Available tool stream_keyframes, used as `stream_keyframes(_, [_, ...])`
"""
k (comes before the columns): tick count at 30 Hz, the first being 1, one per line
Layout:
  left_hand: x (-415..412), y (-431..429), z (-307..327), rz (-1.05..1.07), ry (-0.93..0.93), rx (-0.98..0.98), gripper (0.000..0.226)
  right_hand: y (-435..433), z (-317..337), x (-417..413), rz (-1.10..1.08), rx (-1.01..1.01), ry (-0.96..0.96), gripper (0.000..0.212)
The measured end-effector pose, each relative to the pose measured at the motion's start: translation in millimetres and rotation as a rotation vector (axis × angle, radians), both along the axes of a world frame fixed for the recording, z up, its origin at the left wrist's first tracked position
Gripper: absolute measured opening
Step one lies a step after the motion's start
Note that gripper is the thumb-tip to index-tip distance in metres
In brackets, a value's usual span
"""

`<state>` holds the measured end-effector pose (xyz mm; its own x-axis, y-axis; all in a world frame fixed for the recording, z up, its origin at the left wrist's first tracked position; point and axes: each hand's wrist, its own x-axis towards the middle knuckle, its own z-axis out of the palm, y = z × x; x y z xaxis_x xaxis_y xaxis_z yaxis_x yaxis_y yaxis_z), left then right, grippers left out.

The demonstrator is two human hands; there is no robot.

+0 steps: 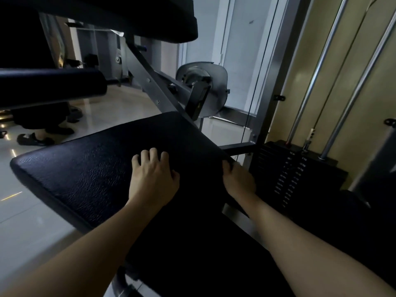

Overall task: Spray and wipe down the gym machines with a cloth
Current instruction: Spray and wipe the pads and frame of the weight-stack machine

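Black textured vinyl seat pad (pixel 85 172) lies under both hands. My left hand (pixel 153 176) presses on top, fingers bent; no cloth visible, can't tell if it's underneath. Right hand (pixel 237 179) grips pad's right edge. Prob. wiping step; next needs firm sweeps across pad.

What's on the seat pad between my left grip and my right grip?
Only bare black seat pad lies between the left grip and the right grip. The head view shows nothing lying on that stretch.
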<state>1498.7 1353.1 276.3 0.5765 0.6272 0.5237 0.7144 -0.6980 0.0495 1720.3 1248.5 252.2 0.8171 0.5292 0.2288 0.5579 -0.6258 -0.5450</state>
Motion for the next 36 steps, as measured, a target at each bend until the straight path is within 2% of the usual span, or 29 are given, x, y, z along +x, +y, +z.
stream_keyframes(2, [-0.1,2.6,-2.0,0.008,0.016,0.018,0.038,32.0,10.3,-26.6,0.274,0.193,0.051,0.048])
stream_keyframes(3, [0.4,3.6,-2.1,0.013,0.023,0.021,0.039,43.3,13.4,-38.1,0.412,0.216,0.04,0.041])
stream_keyframes(6, [-0.2,3.5,-0.4,0.016,0.02,0.021,0.04,55.3,14.3,-48.1,0.624,0.118,-0.222,0.024])
stream_keyframes(9, [-0.9,3.9,0.8,0.019,0.021,0.013,0.045,45.0,9.5,-7.8,0.55,0.018,-0.341,0.025])
stream_keyframes(12, [1.3,2.8,0.0,0.025,0.014,0.026,0.047,16.8,-1.1,66.2,0.258,-0.156,-0.329,0.031])
stream_keyframes(14, [3.3,2.9,-1.7,0.044,0.017,0.043,0.044,14.7,-9.4,94.2,0.115,-0.161,-0.28,0.032])
stream_keyframes(16, [4.0,1.9,-3.2,0.054,0.025,0.051,0.044,35.8,-9.6,101.0,0.079,-0.136,-0.242,0.033])
stream_keyframes(20, [8.3,3.7,-5.8,0.08,0.039,0.068,0.043,111.5,9.5,91.7,0.168,0.005,-0.107,0.035])
stream_keyframes(23, [8.8,4.7,-7.5,0.103,0.04,0.082,0.043,161.1,25.5,70.6,0.174,0.081,-0.127,0.045])
stream_keyframes(25, [9.0,4.7,-6.8,0.109,0.047,0.083,0.045,178.2,35.6,48.0,0.227,0.103,-0.12,0.043])
stream_keyframes(28, [10.1,3.3,-6.0,0.115,0.04,0.078,0.045,177.4,40.2,6.1,0.411,0.142,-0.187,0.034])
stream_keyframes(31, [7.5,1.7,-5.4,0.108,-0.045,0.091,0.039,155.5,33.8,-36.9,0.589,0.165,-0.274,0.023])
stream_keyframes(36, [7.4,0.1,-3.5,0.125,-0.06,0.091,0.034,123.2,36.9,-40.6,0.654,0.104,-0.262,0.028])
